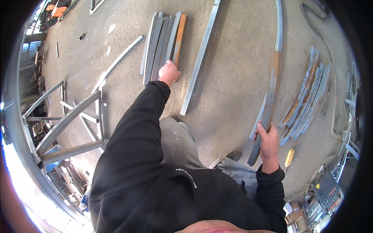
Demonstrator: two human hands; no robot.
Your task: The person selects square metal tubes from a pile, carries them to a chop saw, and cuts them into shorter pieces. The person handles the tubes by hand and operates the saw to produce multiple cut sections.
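My right hand [269, 143] is wrapped round the near part of a square steel tube [269, 93], grey at the near end and rusty brown at the far end. My left arm stretches forward to a row of short steel tubes [158, 42] lying side by side on the floor. At their near ends my left hand [169, 72] is closed on one of the grey tubes, and its palm hides that tube's end. The rightmost piece in this row, a rusty tube [180, 37], lies right beside the hand.
Between the hands lies a long steel bar [200, 58]. Another long bar [279, 27] is beyond the held tube. Right of it lies a stack of bluish, rusty tubes [307, 97], with a yellow-handled tool [289, 157] nearer. A welded metal frame [70, 120] stands left.
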